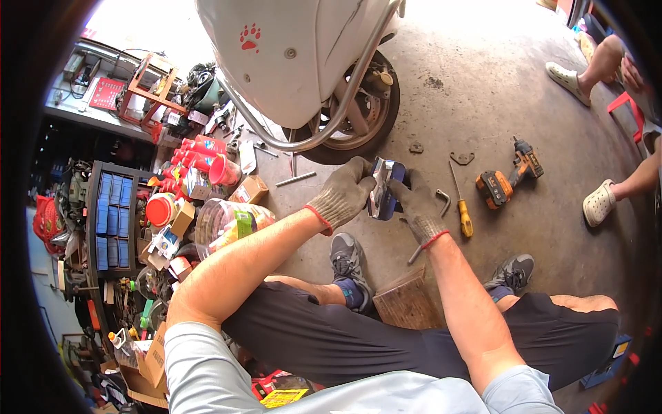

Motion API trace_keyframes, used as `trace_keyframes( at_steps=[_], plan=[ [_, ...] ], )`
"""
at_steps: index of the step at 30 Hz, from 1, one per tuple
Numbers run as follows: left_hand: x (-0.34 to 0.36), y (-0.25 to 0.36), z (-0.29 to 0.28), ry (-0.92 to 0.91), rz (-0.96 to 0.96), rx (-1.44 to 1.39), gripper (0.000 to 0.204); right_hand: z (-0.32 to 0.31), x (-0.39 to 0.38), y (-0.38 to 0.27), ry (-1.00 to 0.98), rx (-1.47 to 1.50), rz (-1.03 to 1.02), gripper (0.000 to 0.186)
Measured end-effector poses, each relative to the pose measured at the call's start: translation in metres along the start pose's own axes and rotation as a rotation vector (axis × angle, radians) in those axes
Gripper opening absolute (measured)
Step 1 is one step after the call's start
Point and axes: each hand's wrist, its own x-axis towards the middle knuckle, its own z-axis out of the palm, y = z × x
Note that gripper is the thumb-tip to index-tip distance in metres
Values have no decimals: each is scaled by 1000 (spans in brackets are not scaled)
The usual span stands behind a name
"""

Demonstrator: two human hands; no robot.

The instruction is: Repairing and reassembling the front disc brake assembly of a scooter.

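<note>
Both my hands wear grey knit gloves with red cuffs. Between them, in front of the scooter's wheel [365, 114], is a small flat blue-and-silver box [386, 190]. My left hand [345, 190] is closed on the box's left side, fingers bent at its upper left edge. My right hand [419, 201] grips the right side, with its thumb across the face. Some of the right fingers are hidden behind the box. What the box contains cannot be seen. Just right of my right hand lie a bent metal key [443, 203] and a screwdriver [466, 219] with a yellow handle.
A white scooter body [289, 55] with a bent metal bar stands ahead. An orange-and-black cordless driver [509, 176], a metal bracket [461, 159] and a T-handle wrench [296, 178] lie on the floor. Cluttered containers [234, 224] fill the left. Another person's shoes [598, 203] are at right.
</note>
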Motion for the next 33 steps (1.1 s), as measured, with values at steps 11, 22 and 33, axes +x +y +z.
trace_keyframes(
  at_steps=[11,22,33],
  plan=[
    [4,16,-6,-86,-116,176,37,19,-16,-5,43,-243,-184,44],
    [9,1,-12,-190,-160,-204,37,2,4,15,-22,23,-106,39],
    [8,-1,-20,-360,-268,-728,45,6,3,14,-111,391,-55,19]
  ],
)
